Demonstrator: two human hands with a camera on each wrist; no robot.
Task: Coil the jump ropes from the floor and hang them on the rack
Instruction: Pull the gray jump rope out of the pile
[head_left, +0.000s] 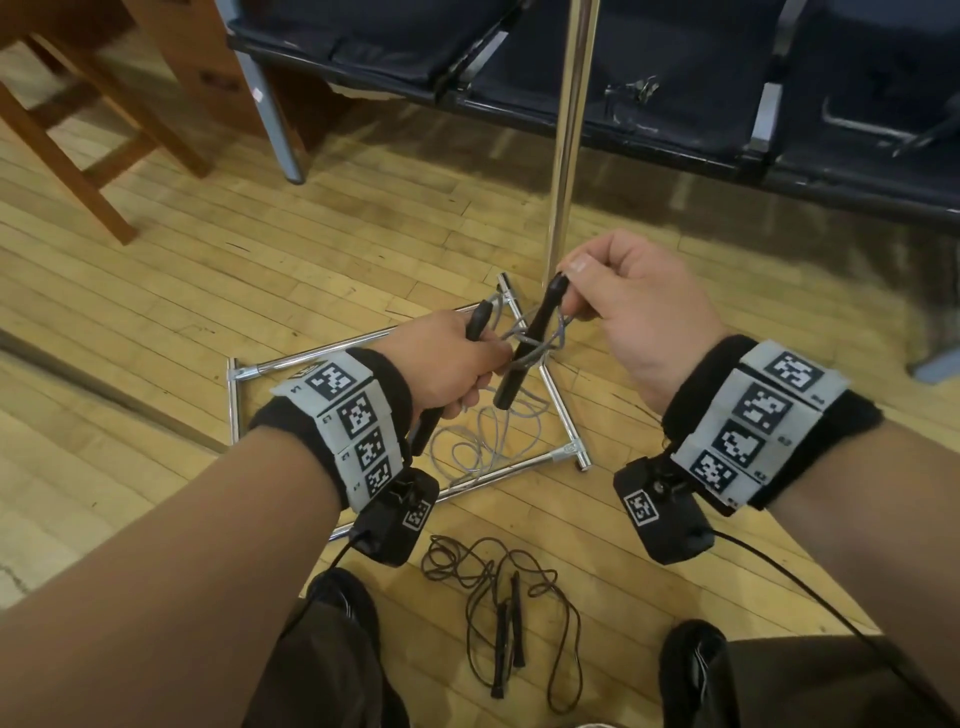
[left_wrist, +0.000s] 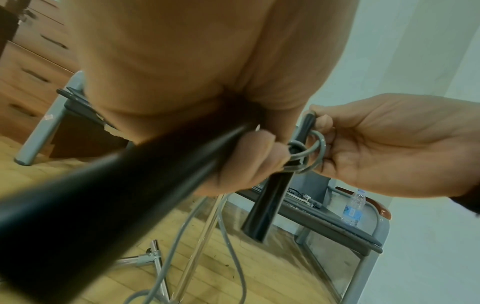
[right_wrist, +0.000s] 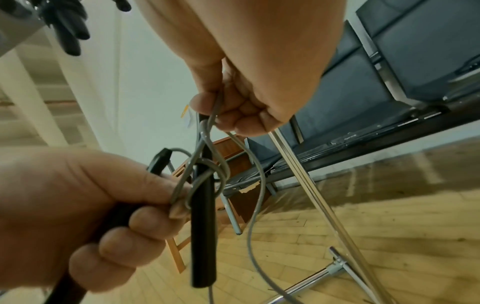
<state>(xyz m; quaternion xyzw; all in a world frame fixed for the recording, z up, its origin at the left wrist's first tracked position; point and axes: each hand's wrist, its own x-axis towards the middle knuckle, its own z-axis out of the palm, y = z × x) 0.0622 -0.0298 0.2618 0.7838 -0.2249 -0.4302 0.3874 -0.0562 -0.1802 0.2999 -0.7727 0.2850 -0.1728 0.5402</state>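
A grey jump rope with two black handles is held over the rack's base. My left hand grips one handle and pinches the cord loops against it. My right hand pinches the top of the other handle, together with a strand of cord. The grey cord is wound a few turns around this upright handle. Its slack hangs in loops down to the floor. A second, dark jump rope lies loose on the floor between my feet.
The chrome rack pole rises just behind my hands from a rectangular tube base. Dark handles hang near the rack's top. A row of dark seats stands behind and wooden furniture at the left. A water bottle stands on a chair.
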